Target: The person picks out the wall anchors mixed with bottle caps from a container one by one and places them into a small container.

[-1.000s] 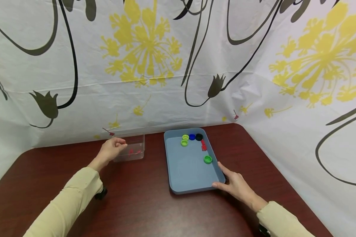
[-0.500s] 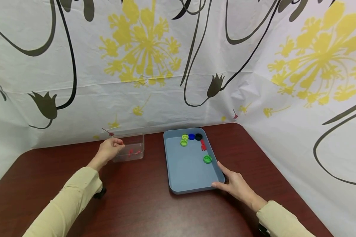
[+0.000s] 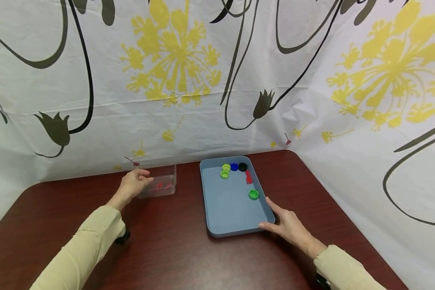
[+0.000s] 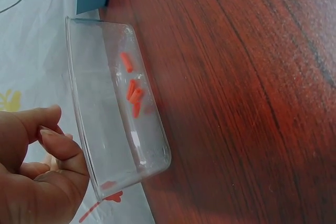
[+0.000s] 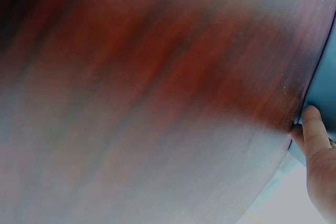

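My left hand (image 3: 134, 184) hovers at the left end of a clear plastic box (image 3: 169, 177), fingers loosely bent with a gap at the thumb. In the left wrist view nothing shows between the fingertips. Several small red pieces (image 4: 135, 94) lie on the box floor. My right hand (image 3: 289, 226) grips the near right corner of a blue-grey tray (image 3: 226, 209), thumb on the front rim and fingers along the right side. The tray bears a green cap (image 3: 253, 194), two yellow-green caps (image 3: 225, 174), a blue cap (image 3: 234, 166), a black cap (image 3: 243, 166) and red pieces (image 3: 249, 179).
Both containers stand on a dark reddish-brown table (image 3: 174, 241). Its back edge meets a white cloth (image 3: 188, 133) printed with flowers, which also rises along both sides. The tray is to the right of the box, with bare wood between them.
Half a second ago a small red piece showed at my left fingertips; now it is not seen there. The left hand has barely shifted, and the right hand and tray stay put.
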### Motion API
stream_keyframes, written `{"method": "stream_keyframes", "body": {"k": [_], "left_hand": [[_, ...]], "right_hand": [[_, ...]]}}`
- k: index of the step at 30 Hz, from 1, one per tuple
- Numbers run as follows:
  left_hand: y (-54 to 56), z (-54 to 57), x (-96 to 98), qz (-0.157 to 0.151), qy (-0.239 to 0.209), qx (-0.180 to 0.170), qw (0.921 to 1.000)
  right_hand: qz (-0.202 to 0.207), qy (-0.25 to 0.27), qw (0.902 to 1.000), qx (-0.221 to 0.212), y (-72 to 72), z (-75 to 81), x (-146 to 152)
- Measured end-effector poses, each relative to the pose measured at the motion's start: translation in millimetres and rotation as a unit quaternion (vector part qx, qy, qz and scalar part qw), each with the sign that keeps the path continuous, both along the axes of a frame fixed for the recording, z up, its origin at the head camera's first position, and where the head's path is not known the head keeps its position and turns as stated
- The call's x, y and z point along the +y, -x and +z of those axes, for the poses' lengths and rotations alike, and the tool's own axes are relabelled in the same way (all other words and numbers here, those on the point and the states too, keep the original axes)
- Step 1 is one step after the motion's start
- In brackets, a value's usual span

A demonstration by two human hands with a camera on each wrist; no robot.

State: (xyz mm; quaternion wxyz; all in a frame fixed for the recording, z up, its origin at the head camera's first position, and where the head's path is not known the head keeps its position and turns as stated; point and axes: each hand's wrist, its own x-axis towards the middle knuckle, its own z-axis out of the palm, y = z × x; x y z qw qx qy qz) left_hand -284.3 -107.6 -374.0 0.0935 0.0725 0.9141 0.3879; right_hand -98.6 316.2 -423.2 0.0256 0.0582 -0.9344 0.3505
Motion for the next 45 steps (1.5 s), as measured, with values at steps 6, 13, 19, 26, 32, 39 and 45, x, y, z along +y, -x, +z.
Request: {"method": "stream_keyframes", "body": {"k": [6,13,19,26,32,39,45], "left_hand": [[0.4,1.7,9.7,-0.005,-0.015,0.0,0.9999],[1.6,4.3,41.7,-0.023,-0.05,0.018,0.9983],[0.4,6.8,86.3,-0.056,-0.093,0.016,0.994],[-7.3,13.1,144.0,-0.104,-0.128,0.018,0.9862],[-6.1,15.9,189.3,-0.125,-0.132,-0.008,0.9834],[-4.5,12.6,224.4,-0.145,-0.109,-0.017,0.9832],[-5.2,3.7,243.0,-0.145,-0.078,-0.02,0.9861]], "right_hand": [[-0.006,-0.008,0.9999,0.001,-0.8,0.7,3],[-0.007,-0.012,0.9999,0.01,-2.0,0.7,5],[-0.008,-0.011,0.9999,0.01,-2.8,0.6,7],[-0.017,-0.03,0.9992,0.02,-3.6,0.4,8],[-0.008,-0.02,0.9992,0.033,-3.8,-0.2,6],[-0.003,-0.012,0.9995,0.028,-2.9,1.4,4],[0.001,-0.012,0.9997,0.023,-0.7,1.0,1]]}}
